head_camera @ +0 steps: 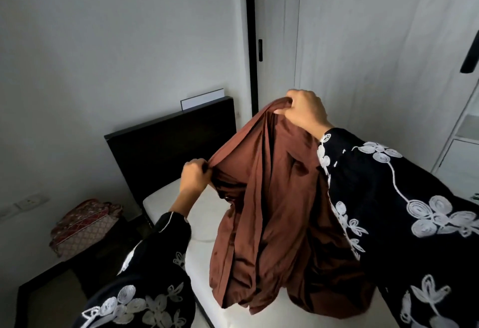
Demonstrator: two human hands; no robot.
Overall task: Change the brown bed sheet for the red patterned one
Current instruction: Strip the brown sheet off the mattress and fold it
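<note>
The brown bed sheet (269,211) hangs bunched in long folds above the bare white mattress (204,213), its lower end resting on the bed. My right hand (307,108) grips its top edge high up. Lower and to the left, my left hand (194,176) is shut on the same edge, stretching it between the two hands. The red patterned sheet (85,222) lies folded on a dark bedside table (75,263) at the left of the bed. Both arms wear black sleeves with white embroidery.
A dark headboard (168,146) stands against the grey wall behind the mattress. A white wardrobe door (375,42) with a black handle is at the right, and white shelves (466,133) at the far right. Wall sockets (28,202) sit low on the left.
</note>
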